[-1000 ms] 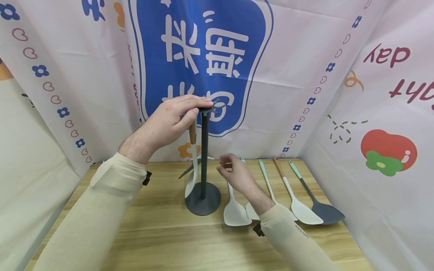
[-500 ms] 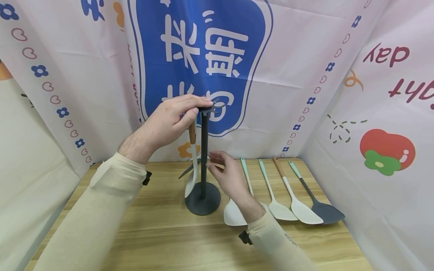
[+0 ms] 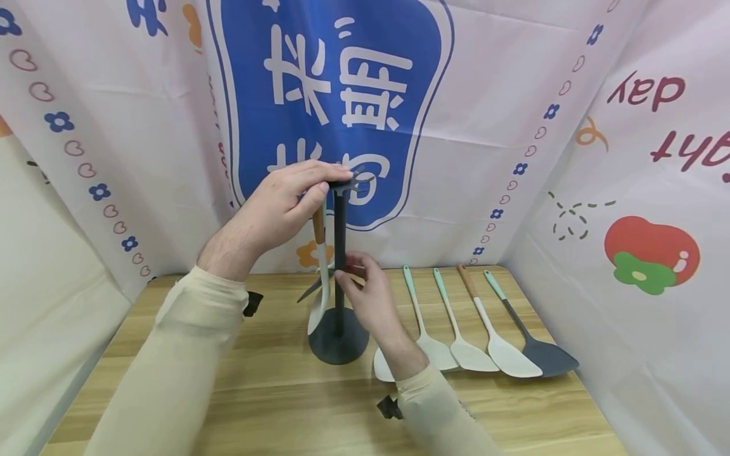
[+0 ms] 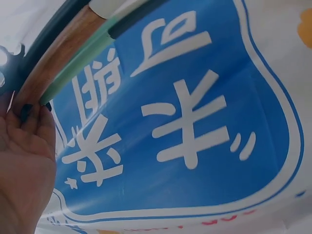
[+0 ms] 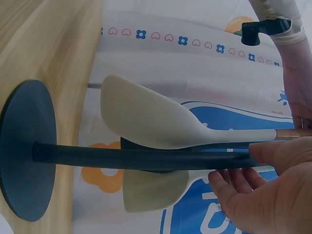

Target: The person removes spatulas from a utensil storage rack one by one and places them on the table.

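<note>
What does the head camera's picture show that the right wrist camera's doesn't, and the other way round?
Only the head view shows the stand's hooked top, the dark spatula lying on the table and the red fruit print.

Only the right wrist view shows the brown-handled spatula broad side on, and the broad pale blade beyond the pole.

Both show the stand's base, the table, the right hand, at least part of the left hand, and the blue sign.

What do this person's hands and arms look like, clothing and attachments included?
The left hand and right hand are ungloved. The sleeves are long and cream-coloured, creased near the cuffs. A small black fitting juts out at each wrist; no cables show.
</note>
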A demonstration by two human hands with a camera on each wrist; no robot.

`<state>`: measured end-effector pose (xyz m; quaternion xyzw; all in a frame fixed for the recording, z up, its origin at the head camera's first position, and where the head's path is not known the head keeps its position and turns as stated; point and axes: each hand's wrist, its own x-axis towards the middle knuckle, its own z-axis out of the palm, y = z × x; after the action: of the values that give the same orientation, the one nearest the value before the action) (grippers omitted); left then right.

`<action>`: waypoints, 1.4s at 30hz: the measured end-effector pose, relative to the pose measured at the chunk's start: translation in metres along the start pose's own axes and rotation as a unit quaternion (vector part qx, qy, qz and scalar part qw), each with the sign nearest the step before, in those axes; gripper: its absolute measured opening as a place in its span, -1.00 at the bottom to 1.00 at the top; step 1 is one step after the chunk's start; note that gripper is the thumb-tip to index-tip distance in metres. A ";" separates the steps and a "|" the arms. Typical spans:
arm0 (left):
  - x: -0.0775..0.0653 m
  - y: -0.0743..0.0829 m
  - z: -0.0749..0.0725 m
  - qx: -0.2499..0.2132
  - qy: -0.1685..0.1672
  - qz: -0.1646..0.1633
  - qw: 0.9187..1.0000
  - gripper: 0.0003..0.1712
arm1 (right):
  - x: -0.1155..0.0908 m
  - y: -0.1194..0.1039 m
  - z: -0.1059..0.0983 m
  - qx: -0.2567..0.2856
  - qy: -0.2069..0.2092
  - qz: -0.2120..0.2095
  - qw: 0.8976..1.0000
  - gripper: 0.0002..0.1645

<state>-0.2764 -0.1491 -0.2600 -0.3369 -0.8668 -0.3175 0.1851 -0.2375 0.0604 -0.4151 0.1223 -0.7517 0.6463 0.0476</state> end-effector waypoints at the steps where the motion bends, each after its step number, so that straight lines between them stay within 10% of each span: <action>1: -0.001 0.000 0.000 -0.001 0.002 -0.001 1.000 -0.48 | 0.000 0.000 0.001 -0.002 -0.001 0.002 1.000 -0.52; 22: -0.018 0.000 0.003 0.016 0.061 0.025 0.998 -0.42 | 0.000 0.012 0.008 -0.045 0.011 0.004 0.999 -0.62; 31: -0.042 -0.004 0.008 -0.014 0.158 -0.021 0.987 -0.42 | 0.000 0.015 0.008 -0.046 0.013 0.007 0.999 -0.62; 42: -0.067 -0.017 0.035 -0.064 0.181 -0.108 0.975 -0.49 | -0.002 0.021 0.008 -0.057 0.017 0.008 0.998 -0.62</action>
<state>-0.2443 -0.1665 -0.3283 -0.1897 -0.8280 -0.4464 0.2813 -0.2404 0.0559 -0.4365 0.1026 -0.7871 0.6050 0.0623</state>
